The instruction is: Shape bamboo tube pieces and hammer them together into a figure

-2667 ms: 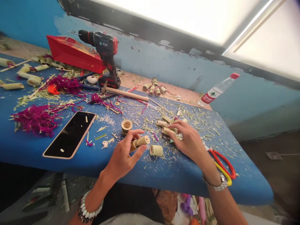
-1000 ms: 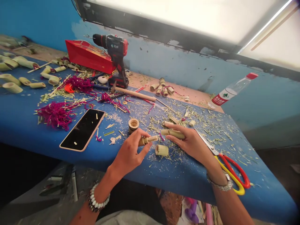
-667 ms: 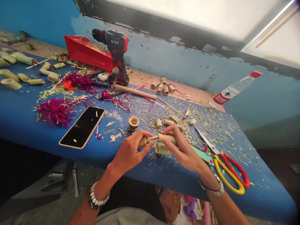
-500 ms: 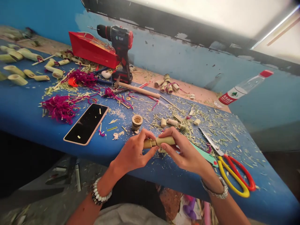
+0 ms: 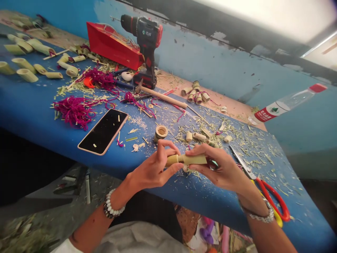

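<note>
Over the table's near edge, my left hand (image 5: 155, 167) pinches a short bamboo tube (image 5: 172, 160) between thumb and fingers. My right hand (image 5: 222, 168) grips a pale bamboo piece (image 5: 196, 160), its flat-looking end pointing right. The two pieces meet end to end, with a narrower darker section between them; whether one sits inside the other I cannot tell. Just beyond my left fingers stands a small bamboo cup (image 5: 161, 133) with an open top. Scissors (image 5: 273, 196) with red and yellow handles lie right of my right hand, which partly hides them.
A phone (image 5: 104, 131), purple yarn (image 5: 75, 110) and a hammer (image 5: 160, 95) lie on the blue table (image 5: 142, 165). Behind are a cordless drill (image 5: 147, 45), a red box (image 5: 113, 45) and a tilted-looking bottle (image 5: 286, 103). Cut bamboo tubes (image 5: 27, 75) and shavings are scattered about.
The view has shifted, so the table things appear farther right and the scissors more covered. My hands have moved slightly apart, showing more of the narrow section between the bamboo pieces.
</note>
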Demonstrator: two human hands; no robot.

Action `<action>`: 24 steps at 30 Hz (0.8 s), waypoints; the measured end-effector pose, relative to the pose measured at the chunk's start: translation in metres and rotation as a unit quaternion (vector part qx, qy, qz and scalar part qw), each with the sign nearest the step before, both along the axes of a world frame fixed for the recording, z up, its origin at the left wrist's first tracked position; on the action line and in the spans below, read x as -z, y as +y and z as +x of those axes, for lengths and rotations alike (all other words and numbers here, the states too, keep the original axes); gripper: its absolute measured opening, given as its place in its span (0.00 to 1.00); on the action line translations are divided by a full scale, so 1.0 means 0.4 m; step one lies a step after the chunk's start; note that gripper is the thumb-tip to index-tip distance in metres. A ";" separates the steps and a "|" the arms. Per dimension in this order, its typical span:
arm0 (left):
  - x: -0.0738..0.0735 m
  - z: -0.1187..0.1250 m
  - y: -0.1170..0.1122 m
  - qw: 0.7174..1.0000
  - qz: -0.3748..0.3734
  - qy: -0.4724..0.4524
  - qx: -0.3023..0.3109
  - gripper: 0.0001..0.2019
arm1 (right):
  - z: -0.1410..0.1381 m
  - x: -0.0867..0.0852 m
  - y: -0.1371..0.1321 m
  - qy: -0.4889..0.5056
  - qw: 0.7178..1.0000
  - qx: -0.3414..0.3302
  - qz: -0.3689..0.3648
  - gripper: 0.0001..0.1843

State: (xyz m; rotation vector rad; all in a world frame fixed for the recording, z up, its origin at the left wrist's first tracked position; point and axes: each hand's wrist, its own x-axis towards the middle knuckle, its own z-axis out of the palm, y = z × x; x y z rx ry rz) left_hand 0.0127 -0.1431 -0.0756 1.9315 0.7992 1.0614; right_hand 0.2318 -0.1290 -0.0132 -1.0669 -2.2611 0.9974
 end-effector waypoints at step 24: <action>-0.001 0.014 0.021 0.969 0.122 0.200 -0.077 0.19 | 0.032 0.002 -0.024 -0.016 0.996 0.071 0.050 0.09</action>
